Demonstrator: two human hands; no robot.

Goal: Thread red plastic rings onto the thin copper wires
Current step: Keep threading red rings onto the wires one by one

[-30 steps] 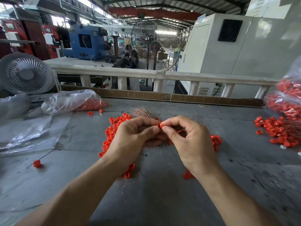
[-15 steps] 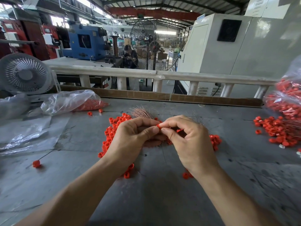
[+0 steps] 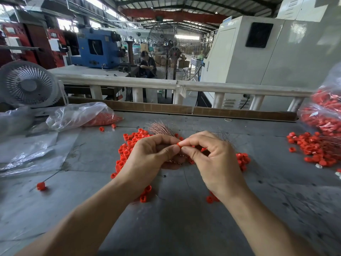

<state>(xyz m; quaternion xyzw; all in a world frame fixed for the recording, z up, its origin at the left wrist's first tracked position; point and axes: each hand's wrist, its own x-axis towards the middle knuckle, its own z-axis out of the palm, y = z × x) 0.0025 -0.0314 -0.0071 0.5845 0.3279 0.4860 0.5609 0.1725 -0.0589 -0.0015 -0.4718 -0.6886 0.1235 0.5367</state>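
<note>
Matt red plastic rings (image 3: 129, 145) (copper wires (image 3: 160, 127) shiny), scuffed grey table (image 3: 175, 228)

Both hands, left (image 3: 151, 159) & right (image 3: 212, 161), fingertips pinched together, forearms converging.

Factory hall, daylight admitted through roof panels (image 3: 96, 2) at 11 o'clock. Grey worktable (image 3: 175, 228) bounded by a white railing (image 3: 239, 88). Blue machine (image 3: 96, 47) seen at 10 o'clock, white cabinet (image 3: 267, 52) at 2 o'clock, pedestal fan (image 3: 171, 52) at 12 o'clock.

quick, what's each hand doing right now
Left hand: fingers curled, pinching the red ring and gripping thin wires.
Right hand: pinching the same ring from the other side.
</note>
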